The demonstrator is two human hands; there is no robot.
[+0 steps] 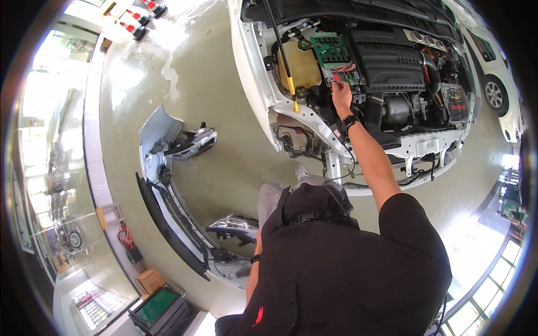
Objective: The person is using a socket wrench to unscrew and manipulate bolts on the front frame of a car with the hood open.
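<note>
My right hand [341, 96] reaches into the engine bay of a white car with its hood up. Its fingers are closed at a small red push-button [336, 78] on the lower edge of a green circuit board [330, 47]. Bundled thin coloured wires [344, 67] lie on that board, just beyond the fingertips. A yellowed plastic fluid tank [300, 63] sits left of the board, and a black engine cover [389, 59] is to its right. My left hand [259, 243] hangs low beside my leg, with its fingers hidden.
A yellow-ended hood prop rod [290, 84] stands left of my reach. The white front frame [414, 148] of the car runs before me. On the floor at left lie a removed bumper [176, 210] and headlights [196, 143]. Striped cones [133, 29] stand far left.
</note>
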